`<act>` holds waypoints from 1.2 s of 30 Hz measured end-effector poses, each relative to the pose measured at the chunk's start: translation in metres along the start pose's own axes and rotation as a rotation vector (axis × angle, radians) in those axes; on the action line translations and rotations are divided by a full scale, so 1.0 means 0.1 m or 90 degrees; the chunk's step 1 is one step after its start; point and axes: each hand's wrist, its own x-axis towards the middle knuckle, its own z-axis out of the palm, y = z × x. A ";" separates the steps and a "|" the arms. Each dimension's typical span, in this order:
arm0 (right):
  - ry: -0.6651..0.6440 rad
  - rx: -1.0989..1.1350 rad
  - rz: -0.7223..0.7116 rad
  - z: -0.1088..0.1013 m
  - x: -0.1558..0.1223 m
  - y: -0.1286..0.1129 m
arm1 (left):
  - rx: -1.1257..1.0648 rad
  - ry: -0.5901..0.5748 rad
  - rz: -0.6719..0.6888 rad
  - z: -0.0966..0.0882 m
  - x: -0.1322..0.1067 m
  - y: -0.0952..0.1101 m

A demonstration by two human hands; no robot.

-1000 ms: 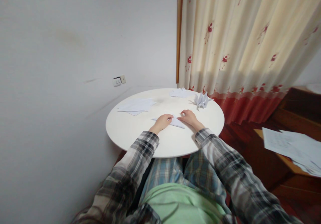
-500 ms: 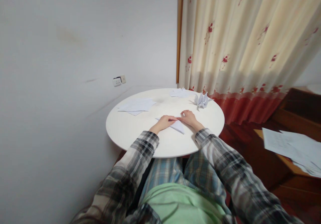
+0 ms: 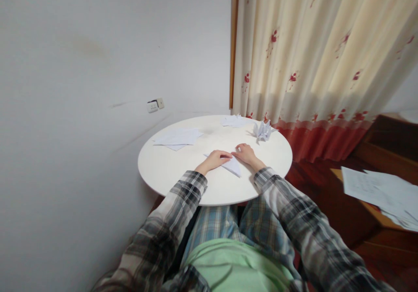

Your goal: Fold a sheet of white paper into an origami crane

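A folded white paper triangle [image 3: 232,166] lies on the round white table [image 3: 170,170] in front of me. My left hand [image 3: 216,159] presses flat on its left part, fingers stretched toward the middle. My right hand [image 3: 245,153] rests on its upper right edge with the fingers curled down onto the paper, fingertips nearly meeting the left hand's. Both plaid sleeves reach in from below.
A small pile of flat white sheets [image 3: 178,137] lies at the table's back left. More folded paper [image 3: 234,120] and a crumpled folded paper piece [image 3: 263,130] sit at the back right. A flowered curtain [image 3: 313,56] hangs behind; loose papers [image 3: 379,189] lie on a wooden surface to the right.
The folded paper has turned a little clockwise under my hands, its point now aimed more toward me. My left fingertips have slid closer to the right hand.
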 end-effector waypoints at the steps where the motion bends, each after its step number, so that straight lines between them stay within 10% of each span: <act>1: 0.001 0.000 0.001 0.00 0.00 -0.01 | -0.003 -0.002 0.001 0.00 0.00 0.00; 36: 0.000 -0.034 0.019 -0.08 -0.03 -0.06 | -0.018 -0.006 -0.029 -0.01 -0.02 0.09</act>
